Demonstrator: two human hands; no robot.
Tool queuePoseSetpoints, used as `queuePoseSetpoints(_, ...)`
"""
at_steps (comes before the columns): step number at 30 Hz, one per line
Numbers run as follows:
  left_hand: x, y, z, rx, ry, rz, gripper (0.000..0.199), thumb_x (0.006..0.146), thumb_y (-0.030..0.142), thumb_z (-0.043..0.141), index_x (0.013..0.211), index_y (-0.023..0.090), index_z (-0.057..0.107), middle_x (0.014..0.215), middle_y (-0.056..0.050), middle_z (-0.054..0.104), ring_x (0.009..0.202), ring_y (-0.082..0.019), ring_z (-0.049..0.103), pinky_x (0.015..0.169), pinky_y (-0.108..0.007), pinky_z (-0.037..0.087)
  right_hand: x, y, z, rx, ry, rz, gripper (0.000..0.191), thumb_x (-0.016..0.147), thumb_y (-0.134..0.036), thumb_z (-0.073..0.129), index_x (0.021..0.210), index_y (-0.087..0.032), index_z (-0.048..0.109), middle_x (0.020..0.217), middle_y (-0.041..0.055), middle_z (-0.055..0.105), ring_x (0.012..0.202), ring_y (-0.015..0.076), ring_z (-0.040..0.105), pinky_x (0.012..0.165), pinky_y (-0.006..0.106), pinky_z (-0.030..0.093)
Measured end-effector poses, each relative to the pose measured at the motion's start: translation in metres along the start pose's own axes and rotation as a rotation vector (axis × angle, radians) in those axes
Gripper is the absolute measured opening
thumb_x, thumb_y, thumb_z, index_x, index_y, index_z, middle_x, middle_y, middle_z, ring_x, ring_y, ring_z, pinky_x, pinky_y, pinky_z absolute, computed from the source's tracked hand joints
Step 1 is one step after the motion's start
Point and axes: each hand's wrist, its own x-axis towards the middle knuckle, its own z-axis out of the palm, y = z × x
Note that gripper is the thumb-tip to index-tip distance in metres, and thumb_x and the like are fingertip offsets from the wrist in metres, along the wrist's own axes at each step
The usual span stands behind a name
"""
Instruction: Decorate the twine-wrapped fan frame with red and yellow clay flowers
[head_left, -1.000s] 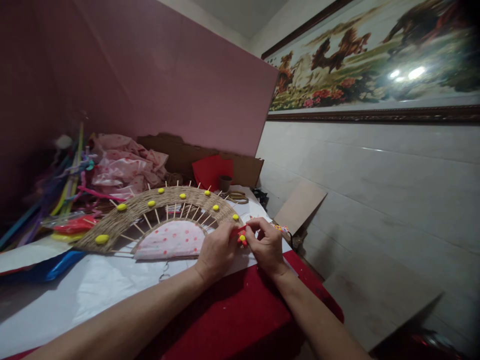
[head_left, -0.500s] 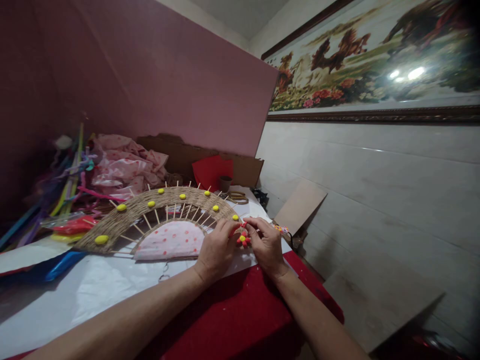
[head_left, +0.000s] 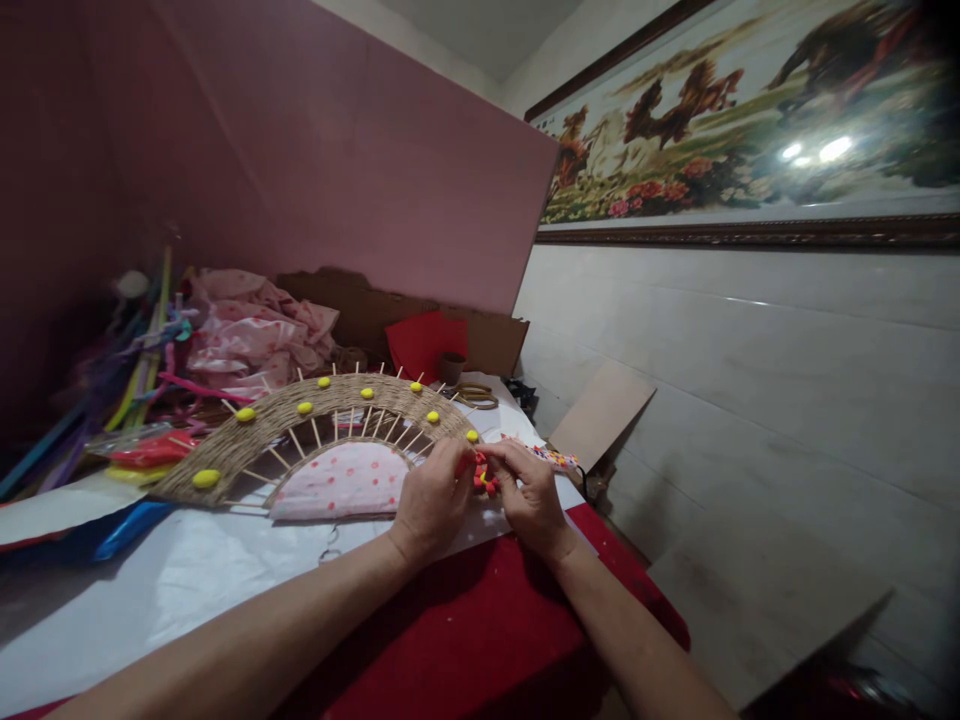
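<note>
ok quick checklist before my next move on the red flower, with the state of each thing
1. Both hands at the red flower: ok, left hand and right hand are on either side of it.
2. Flower by the right end of the fan: ok.
3. Clear view of the flower: not ok, the hands partly cover it.
4. Firm grip on its petals: cannot tell, contact is hidden.
5. Yellow dots on the fan: ok, eight show besides the flower.
6. Scissors clear of the hands: ok, beyond the fan.
</note>
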Motion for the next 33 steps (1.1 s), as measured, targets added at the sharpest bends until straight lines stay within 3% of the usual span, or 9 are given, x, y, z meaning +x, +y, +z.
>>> queuePoseSetpoints(3, 0.001, -0.001, 0.000, -0.030, 0.019, 0.003, 0.008, 0.086, 0.017, 0.043, 0.083, 0.019, 0.050, 0.077, -0.002, 0.053, 0.070, -0.016, 0.051, 0.064, -0.027, 0.040, 0.000, -0.001, 0.000, 0.002, -0.020, 0.016, 0.018, 0.087, -0.022, 0.050, 0.098, -0.021, 0.064, 0.088, 0.0056, 0.065, 0.082, 0.0174, 0.060, 0.074, 0.029, 0.048)
queuePoseSetpoints(6, 0.001, 0.000, 0.000, -0.084, 0.015, 0.049, 0.008, 0.086, 0.018, 0.044, 0.084, 0.019, 0.051, 0.077, -0.002, 0.054, 0.073, -0.016, 0.052, 0.066, -0.027, 0.041, -0.001, 0.000, 0.002, 0.009, -0.013, 0.095, 0.015, 0.085, -0.027, 0.054, 0.092, -0.020, 0.065, 0.083, 0.0044, 0.066, 0.070, 0.0149, 0.061, 0.060, 0.025, 0.048)
queuePoseSetpoints(11, 0.004, -0.003, -0.002, -0.121, 0.095, -0.005, 0.009, 0.087, 0.018, 0.043, 0.084, 0.019, 0.052, 0.078, -0.002, 0.054, 0.073, -0.015, 0.052, 0.068, -0.027, 0.042, -0.002, 0.007, 0.005, -0.035, 0.134, 0.222, 0.017, 0.087, -0.029, 0.050, 0.085, -0.018, 0.063, 0.078, 0.0040, 0.065, 0.066, 0.0146, 0.061, 0.058, 0.024, 0.049)
queuePoseSetpoints(14, 0.008, -0.006, -0.004, -0.103, 0.207, -0.047, 0.012, 0.086, 0.017, 0.042, 0.089, 0.019, 0.053, 0.082, -0.003, 0.056, 0.076, -0.016, 0.053, 0.071, -0.029, 0.044, -0.001, 0.013, 0.005, 0.000, 0.255, 0.277, 0.020, 0.087, -0.030, 0.050, 0.098, -0.017, 0.059, 0.079, 0.0046, 0.066, 0.065, 0.0145, 0.061, 0.059, 0.025, 0.050)
queuePoseSetpoints(17, 0.010, -0.007, -0.005, -0.110, 0.229, -0.014, 0.017, 0.088, 0.016, 0.039, 0.096, 0.019, 0.054, 0.088, -0.005, 0.057, 0.082, -0.017, 0.054, 0.075, -0.030, 0.045, 0.004, 0.015, -0.002, 0.047, 0.285, 0.281, 0.025, 0.087, -0.031, 0.049, 0.107, -0.017, 0.056, 0.079, 0.0039, 0.065, 0.063, 0.0130, 0.060, 0.061, 0.026, 0.050)
queuePoseSetpoints(23, 0.009, -0.006, -0.005, -0.090, 0.232, -0.016, 0.012, 0.087, 0.018, 0.043, 0.093, 0.018, 0.053, 0.086, -0.005, 0.054, 0.081, -0.017, 0.053, 0.075, -0.029, 0.045, 0.034, 0.004, -0.025, 0.097, 0.206, 0.388, 0.028, 0.076, -0.041, 0.061, 0.087, -0.015, 0.063, 0.066, 0.0007, 0.062, 0.046, 0.0093, 0.051, 0.041, 0.020, 0.041)
queuePoseSetpoints(26, 0.010, -0.010, -0.005, -0.086, 0.248, -0.037, 0.013, 0.085, 0.015, 0.044, 0.093, 0.018, 0.053, 0.088, -0.005, 0.055, 0.083, -0.017, 0.055, 0.076, -0.029, 0.045, 0.056, 0.001, -0.026, 0.104, 0.138, 0.467, 0.032, 0.074, -0.045, 0.059, 0.075, -0.014, 0.062, 0.056, 0.0002, 0.060, 0.037, 0.0087, 0.046, 0.033, 0.020, 0.035)
queuePoseSetpoints(33, 0.018, -0.015, -0.015, -0.074, 0.250, -0.231, 0.015, 0.086, 0.032, 0.047, 0.091, 0.020, 0.055, 0.078, -0.002, 0.062, 0.070, -0.016, 0.059, 0.063, -0.027, 0.045, 0.084, 0.025, -0.001, -0.105, 0.294, 0.390, 0.035, 0.078, -0.047, 0.052, 0.065, -0.015, 0.058, 0.050, 0.0003, 0.057, 0.044, 0.0117, 0.051, 0.046, 0.023, 0.040)
